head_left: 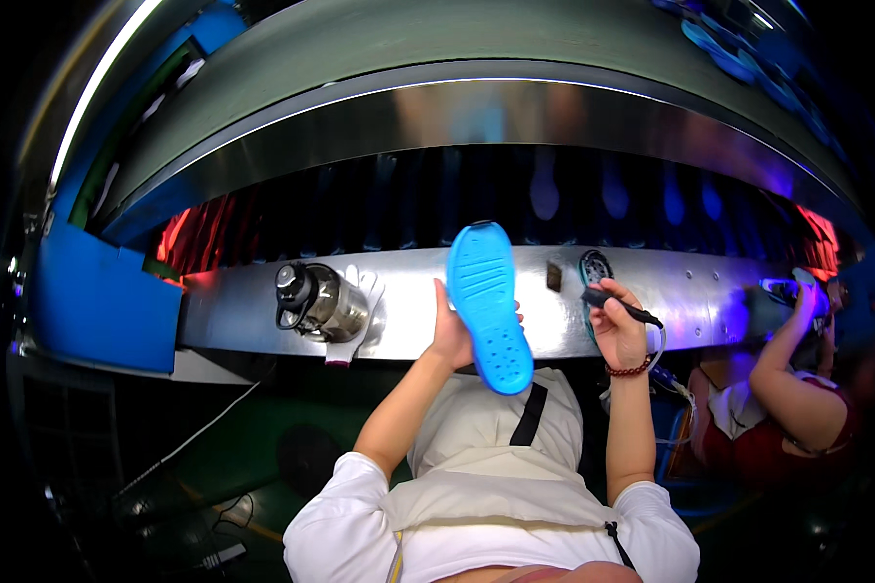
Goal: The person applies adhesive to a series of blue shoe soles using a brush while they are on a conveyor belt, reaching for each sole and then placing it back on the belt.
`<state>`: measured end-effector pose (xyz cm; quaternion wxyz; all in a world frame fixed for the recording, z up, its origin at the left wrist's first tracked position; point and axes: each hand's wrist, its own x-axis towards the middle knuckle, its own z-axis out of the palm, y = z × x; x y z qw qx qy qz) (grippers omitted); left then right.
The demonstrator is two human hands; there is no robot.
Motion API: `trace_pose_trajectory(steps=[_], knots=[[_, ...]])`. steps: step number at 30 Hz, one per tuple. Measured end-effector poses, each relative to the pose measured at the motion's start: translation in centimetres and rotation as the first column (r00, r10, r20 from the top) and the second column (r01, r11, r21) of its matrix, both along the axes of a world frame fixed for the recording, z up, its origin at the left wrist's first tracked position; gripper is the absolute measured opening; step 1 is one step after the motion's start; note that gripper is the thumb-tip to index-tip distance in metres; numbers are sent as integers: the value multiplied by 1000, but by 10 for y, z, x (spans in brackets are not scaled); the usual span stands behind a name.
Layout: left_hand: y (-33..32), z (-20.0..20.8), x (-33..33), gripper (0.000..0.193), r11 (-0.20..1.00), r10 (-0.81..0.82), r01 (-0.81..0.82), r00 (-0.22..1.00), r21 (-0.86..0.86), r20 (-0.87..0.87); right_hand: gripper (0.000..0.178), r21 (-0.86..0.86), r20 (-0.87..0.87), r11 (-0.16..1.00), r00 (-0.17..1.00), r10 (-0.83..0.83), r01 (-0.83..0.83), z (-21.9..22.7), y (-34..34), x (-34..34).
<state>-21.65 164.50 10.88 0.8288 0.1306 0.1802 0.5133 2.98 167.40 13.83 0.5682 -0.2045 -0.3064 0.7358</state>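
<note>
My left hand (pixel 449 335) grips a bright blue shoe sole (pixel 496 311) by its sides, above the near edge of the metal bench. The sole stands almost lengthwise away from me; ridges cross its far half and small holes dot its near end. A black patch shows at its far tip. Closed around a black pen-like tool (pixel 624 307) with a cord is my right hand (pixel 620 330), to the right of the sole and apart from it. Just beyond that hand lies a dark, teal-edged sole-shaped piece (pixel 595 264), partly hidden by the hand.
A clear bottle with a black lid (pixel 332 303) rests on a white strip (pixel 367 316) on the metal bench (pixel 418 291). A small dark square (pixel 553 277) lies right of the sole. Beyond runs a green conveyor belt (pixel 437 39). A co-worker (pixel 787 389) sits at the right.
</note>
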Motion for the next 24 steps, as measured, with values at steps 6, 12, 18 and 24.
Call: trace_pose_trajectory(steps=[6, 12, 18, 24], knots=[[-10, 13, 30, 102, 1000, 3, -3, 1000, -12, 14, 26, 14, 137, 997, 988, 77, -79, 19, -2, -39], [-18, 12, 32, 99, 999, 8, -6, 998, -33, 58, 18, -32, 228, 999, 973, 38, -31, 9, 9, -52], [-19, 17, 36, 97, 999, 31, -29, 997, -30, 76, 19, -47, 343, 997, 938, -45, 65, 14, 18, -62], [-16, 8, 41, 94, 993, 109, -109, 994, -52, 5, 19, 177, 633, 978, 748, -197, 108, 32, 20, -76]])
